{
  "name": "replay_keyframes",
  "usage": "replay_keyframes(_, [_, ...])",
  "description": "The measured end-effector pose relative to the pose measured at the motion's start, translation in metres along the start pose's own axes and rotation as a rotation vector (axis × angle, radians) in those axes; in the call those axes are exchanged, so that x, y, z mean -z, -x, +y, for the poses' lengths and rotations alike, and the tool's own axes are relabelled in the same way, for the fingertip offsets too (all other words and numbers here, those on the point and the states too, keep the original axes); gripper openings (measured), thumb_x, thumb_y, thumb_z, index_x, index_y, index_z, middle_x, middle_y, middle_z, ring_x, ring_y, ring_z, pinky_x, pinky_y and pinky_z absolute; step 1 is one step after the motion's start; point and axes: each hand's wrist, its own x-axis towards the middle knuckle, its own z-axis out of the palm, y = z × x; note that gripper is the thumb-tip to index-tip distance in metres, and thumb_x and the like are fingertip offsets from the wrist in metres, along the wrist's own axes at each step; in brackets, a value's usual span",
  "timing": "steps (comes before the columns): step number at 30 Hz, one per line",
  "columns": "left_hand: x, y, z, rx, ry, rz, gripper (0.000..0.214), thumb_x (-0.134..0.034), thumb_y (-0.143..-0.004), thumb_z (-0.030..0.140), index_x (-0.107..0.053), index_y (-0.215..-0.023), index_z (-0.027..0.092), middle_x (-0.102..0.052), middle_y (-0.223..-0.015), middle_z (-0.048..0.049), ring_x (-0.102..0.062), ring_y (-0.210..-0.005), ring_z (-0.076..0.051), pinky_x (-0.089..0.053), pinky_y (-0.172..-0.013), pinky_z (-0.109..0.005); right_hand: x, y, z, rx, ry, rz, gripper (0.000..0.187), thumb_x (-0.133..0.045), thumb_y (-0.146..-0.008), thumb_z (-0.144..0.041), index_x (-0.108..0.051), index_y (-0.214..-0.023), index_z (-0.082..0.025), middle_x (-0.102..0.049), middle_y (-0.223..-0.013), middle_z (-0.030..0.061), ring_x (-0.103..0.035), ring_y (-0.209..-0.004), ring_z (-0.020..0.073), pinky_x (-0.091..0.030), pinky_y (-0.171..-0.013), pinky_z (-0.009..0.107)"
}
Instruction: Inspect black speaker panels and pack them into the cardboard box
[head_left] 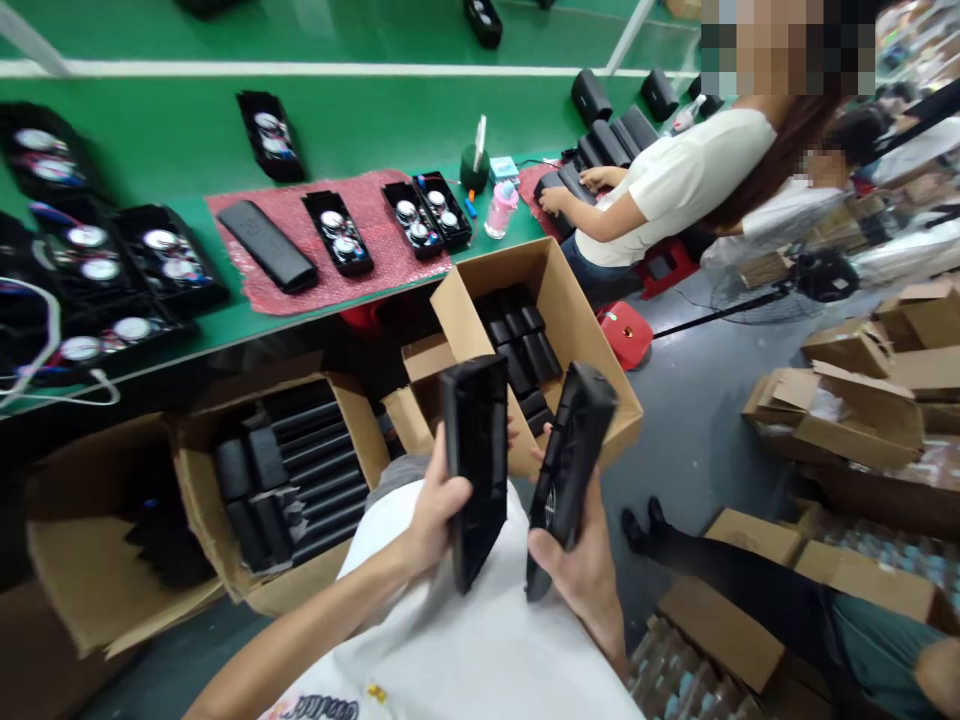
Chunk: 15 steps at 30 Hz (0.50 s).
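My left hand is closed around a black plastic speaker shell, held upright over my lap. In my right hand is another black shell, tilted, with its ribbed inner side facing left. A small gap separates the two shells. Just beyond them stands an open cardboard box with several black shells inside. On the bench, a closed-looking black case lies on pink bubble wrap, beside open speaker halves with round silver drivers and wires.
More open speaker halves crowd the green bench at left. Boxes of black shells sit below its edge. A co-worker handles black cases at right. A pink bottle, a red stool and a fan stand nearby.
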Motion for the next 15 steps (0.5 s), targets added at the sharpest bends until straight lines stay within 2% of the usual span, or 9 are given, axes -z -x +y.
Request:
replay_keyframes(2, [0.002,-0.012,-0.009,-0.124,-0.155,0.025,0.097,-0.088,-0.073,0.055,-0.045,-0.157,0.031,-0.064,-0.145,-0.0088,-0.056,-0.138,-0.036,-0.042,-0.119,-0.045,-0.010,-0.011,-0.005,0.027,-0.050,-0.067,0.112,-0.068,-0.085,-0.079,-0.016,-0.168,-0.026,-0.054,-0.154,0.0128,-0.057,-0.138,0.0349,-0.055,-0.110,0.048])
replay_keyframes(4, [0.006,-0.022,-0.015,-0.147,-0.236,0.005,0.101,-0.088,-0.073,0.059,-0.043,-0.159,0.032,-0.060,-0.151,-0.0086,-0.052,-0.141,-0.037,-0.042,-0.118,-0.045,-0.021,-0.020,-0.004,0.035,-0.019,-0.067,0.111,-0.071,-0.086,-0.073,-0.012,-0.169,-0.027,-0.053,-0.155,0.0124,-0.058,-0.137,0.0354,-0.056,-0.109,0.049])
replay_keyframes(8, [0.016,-0.034,-0.026,-0.140,-0.296,0.040,0.099,-0.086,-0.070,0.067,-0.051,-0.154,0.029,-0.053,-0.159,-0.0087,-0.042,-0.149,-0.039,-0.036,-0.123,-0.044,-0.037,-0.028,0.008,0.025,0.129,-0.016,0.114,-0.071,-0.086,-0.072,-0.011,-0.170,-0.025,-0.053,-0.155,0.0144,-0.063,-0.131,0.0378,-0.062,-0.098,0.049])
replay_keyframes(11, [0.024,-0.041,-0.038,-0.113,-0.314,0.072,0.103,-0.087,-0.068,0.067,-0.050,-0.155,0.028,-0.054,-0.158,-0.0090,-0.043,-0.149,-0.040,-0.035,-0.124,-0.045,-0.040,-0.031,0.020,0.021,0.089,-0.019,0.116,-0.074,-0.083,-0.073,-0.013,-0.169,-0.024,-0.050,-0.158,0.0140,-0.058,-0.138,0.0371,-0.059,-0.105,0.048])
replay_keyframes(15, [0.027,-0.054,-0.053,-0.002,-0.265,0.111,0.098,-0.089,-0.067,0.062,-0.055,-0.152,0.027,-0.061,-0.151,-0.0093,-0.049,-0.145,-0.040,-0.040,-0.122,-0.044,-0.033,-0.039,0.036,-0.034,0.007,-0.040,0.113,-0.078,-0.084,-0.060,-0.011,-0.169,-0.028,-0.044,-0.163,0.0106,-0.049,-0.147,0.0343,-0.051,-0.116,0.048])
